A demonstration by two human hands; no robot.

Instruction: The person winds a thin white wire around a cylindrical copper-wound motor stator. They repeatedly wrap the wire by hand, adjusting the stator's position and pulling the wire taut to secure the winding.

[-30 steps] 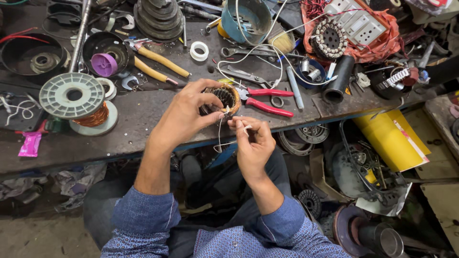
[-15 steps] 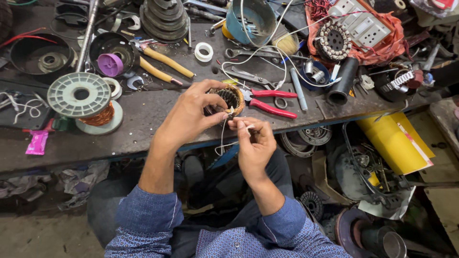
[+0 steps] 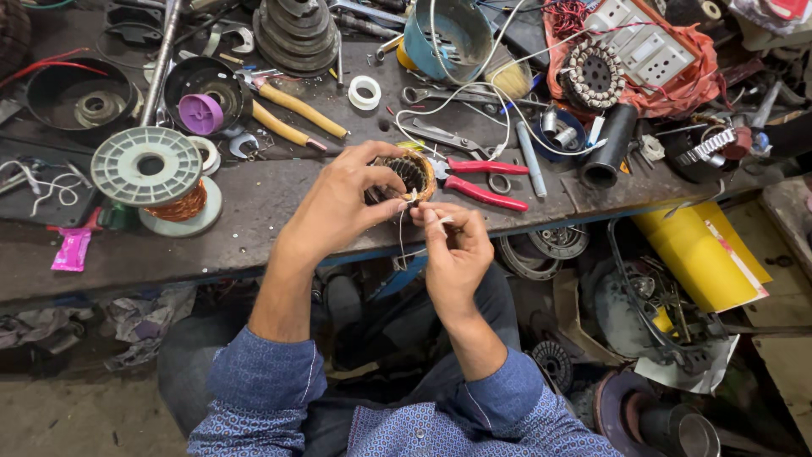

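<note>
Stator coil [image 3: 412,175] gripped by left hand [image 3: 342,203] | right hand [image 3: 452,245] fingers pinching white thread [image 3: 402,241] | pink packet [image 3: 71,248] left on dark cluttered workbench [image 3: 271,203]

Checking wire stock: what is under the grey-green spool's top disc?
Under the spool disc, copper wire shows at the right edge, above a pale lower flange. The disc covers the remaining winding.

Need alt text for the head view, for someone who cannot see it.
Two bare hands work at a cluttered workbench: the left hand grips a small copper-wound motor stator while the right hand pinches a thin white thread hanging from it. Red-handled pliers and a copper wire spool lie nearby.
</note>
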